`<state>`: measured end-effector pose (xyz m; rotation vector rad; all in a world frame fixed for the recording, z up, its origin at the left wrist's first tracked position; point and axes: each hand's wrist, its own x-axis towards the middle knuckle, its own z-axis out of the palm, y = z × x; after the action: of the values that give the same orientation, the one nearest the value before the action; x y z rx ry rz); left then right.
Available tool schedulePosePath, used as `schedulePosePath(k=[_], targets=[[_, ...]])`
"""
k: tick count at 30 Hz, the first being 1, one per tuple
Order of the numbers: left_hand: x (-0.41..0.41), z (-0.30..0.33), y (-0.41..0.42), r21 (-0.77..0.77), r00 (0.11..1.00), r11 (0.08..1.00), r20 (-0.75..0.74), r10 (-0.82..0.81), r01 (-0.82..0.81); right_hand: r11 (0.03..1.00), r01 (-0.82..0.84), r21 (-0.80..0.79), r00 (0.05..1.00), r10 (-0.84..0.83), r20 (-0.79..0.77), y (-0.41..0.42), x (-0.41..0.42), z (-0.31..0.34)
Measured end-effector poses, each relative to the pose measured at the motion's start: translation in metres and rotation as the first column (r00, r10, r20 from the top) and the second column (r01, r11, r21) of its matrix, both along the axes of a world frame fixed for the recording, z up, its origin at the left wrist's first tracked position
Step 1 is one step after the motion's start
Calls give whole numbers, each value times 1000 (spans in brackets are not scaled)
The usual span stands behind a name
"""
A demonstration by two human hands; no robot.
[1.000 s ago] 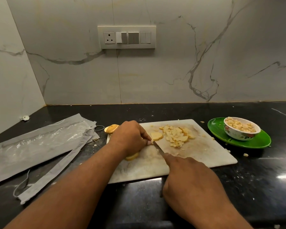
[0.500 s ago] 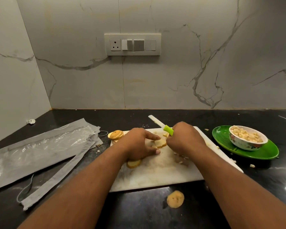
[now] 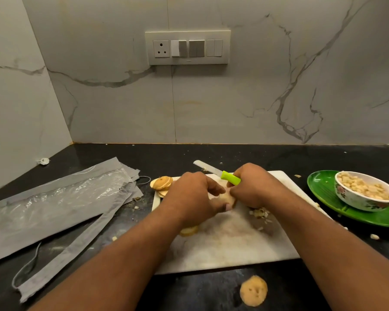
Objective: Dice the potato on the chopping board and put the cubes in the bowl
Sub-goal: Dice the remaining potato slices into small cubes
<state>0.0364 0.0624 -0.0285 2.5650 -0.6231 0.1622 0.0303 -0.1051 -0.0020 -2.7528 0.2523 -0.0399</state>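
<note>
Both hands meet over the chopping board [image 3: 222, 250]: the left hand [image 3: 193, 196] and right hand [image 3: 254, 187] curl their fingers round a potato piece [image 3: 230, 198] between them. The right hand also grips the knife [image 3: 230, 178], blade pointing away and left. Slices [image 3: 162, 184] lie left; the bowl [image 3: 366, 194] of cubes stands right on a green plate [image 3: 319, 189]. One slice [image 3: 253, 291] lies on the tabletop [image 3: 211, 292].

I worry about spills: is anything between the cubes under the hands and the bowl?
Nothing visible blocks the way. Between the cubes and the bowl lie only bare board and the green plate rim.
</note>
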Motion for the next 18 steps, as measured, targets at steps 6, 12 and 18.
schedulePosePath(k=[6,12,18], targets=[[18,8,23,116,987,992,-155,-29,47,999,17,-28,998,-18,-57,-12,-10,6],[24,1,14,-34,987,996,-132,-90,86,999,-34,-18,995,32,-95,-8,-14,2],[22,-3,14,-77,988,993,-120,-93,84,990,-143,-11,986,142,-82,-5,-12,6]])
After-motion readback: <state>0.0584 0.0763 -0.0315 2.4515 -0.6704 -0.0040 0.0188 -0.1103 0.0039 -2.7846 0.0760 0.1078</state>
